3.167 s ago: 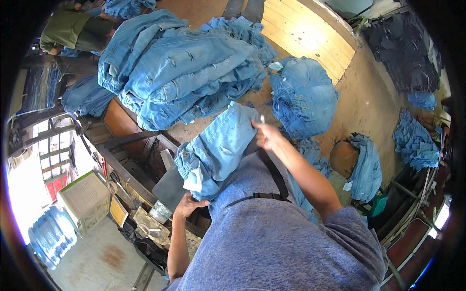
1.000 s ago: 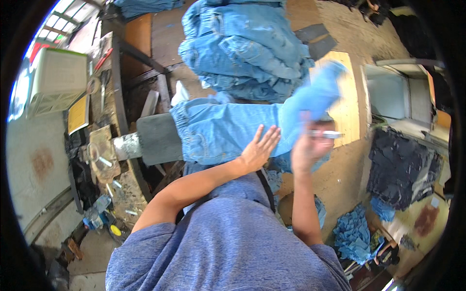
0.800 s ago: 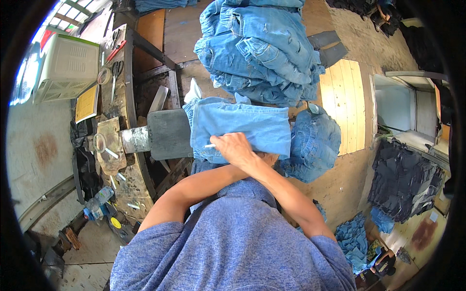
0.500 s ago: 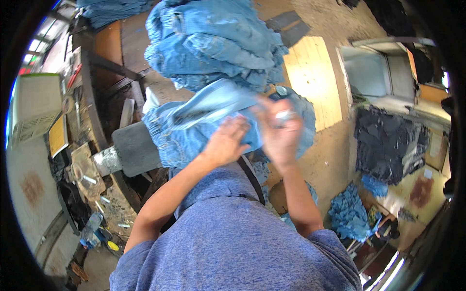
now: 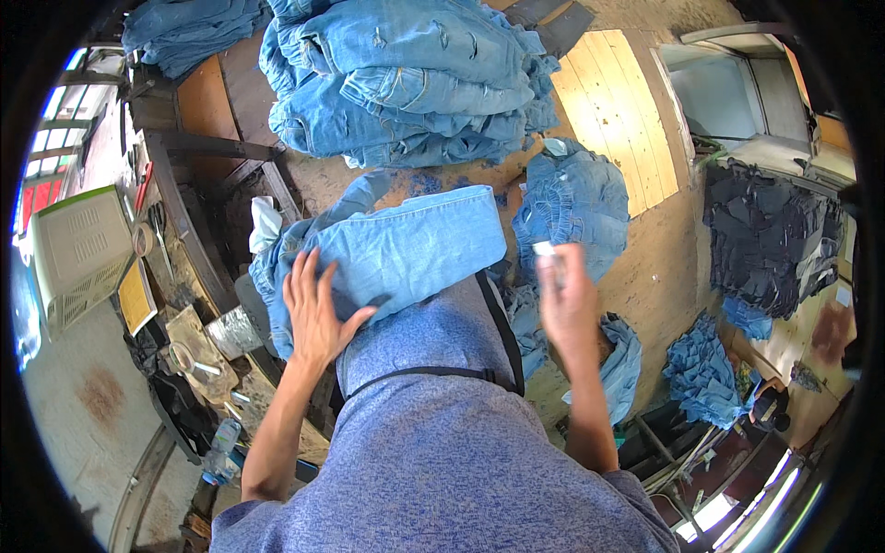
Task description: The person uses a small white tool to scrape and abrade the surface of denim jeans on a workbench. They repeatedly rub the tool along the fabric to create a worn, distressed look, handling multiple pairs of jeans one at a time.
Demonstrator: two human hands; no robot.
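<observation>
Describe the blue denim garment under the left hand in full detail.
The blue denim garment lies between the person's torso and the large denim heap. One long, pale, fairly smooth section stretches to the right, with a seam along its upper edge; a darker part shows behind. Its left end is bunched and wrinkled, with a piece of white cloth at the upper left. The left hand rests on that end, fingers spread; the right hand is apart.

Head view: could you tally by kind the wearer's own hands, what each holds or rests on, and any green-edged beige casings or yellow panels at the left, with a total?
Bare hands (left hand, right hand): 2
Denim trousers under the left hand: 1
White piece in the right hand: 1
Green-edged beige casing: 1
Yellow panel: 1
Total: 6
</observation>
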